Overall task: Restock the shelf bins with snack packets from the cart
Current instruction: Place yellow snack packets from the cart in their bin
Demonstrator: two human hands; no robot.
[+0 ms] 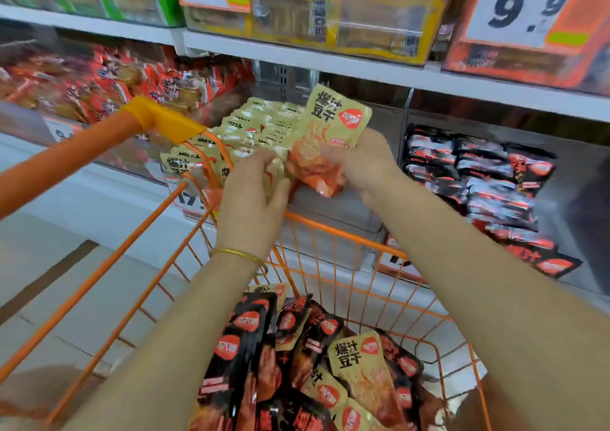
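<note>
My right hand (361, 158) pinches the lower part of a beige snack packet (333, 123), holding it upright over the clear middle shelf bin (333, 212). That bin holds a row of matching beige packets (251, 133). My left hand (252, 196) lies against the near end of this row, fingers bent around a packet there. Below my arms, the orange wire cart (346, 232) carries several black and beige packets (307, 358).
A bin of black packets (488, 186) sits to the right, a bin of red packets (109, 83) to the left. The cart's orange handle (99, 143) crosses the left side. The upper shelf carries boxed snacks and price cards (525, 8).
</note>
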